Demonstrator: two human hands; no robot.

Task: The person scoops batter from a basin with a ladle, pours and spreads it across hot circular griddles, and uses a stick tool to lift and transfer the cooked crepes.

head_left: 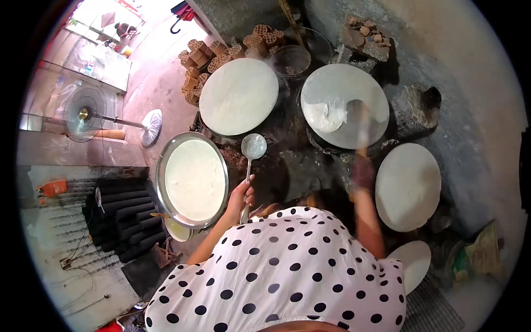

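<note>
My left hand [241, 195] is closed round the handle of a metal ladle [254, 146], whose bowl carries a whitish wet film. Beside it stands a wide metal basin [161, 172] of smooth white batter [196, 180]. My right hand [363, 176], dark as if gloved and smeared by motion, grips a flat spatula [362, 130]. The spatula's blurred blade is over the round griddle [369, 83] at the upper right. Thick white batter [325, 115] lies on the griddle's left part, left of the blade, with a thinner pale layer around it.
Another white-topped round [239, 97] is at the upper left, a third [408, 187] right of my arm. Perforated brown briquettes [221, 55] are piled behind. A standing fan [84, 113], stacked black cylinders [121, 216] and a rough block [416, 110] flank the area.
</note>
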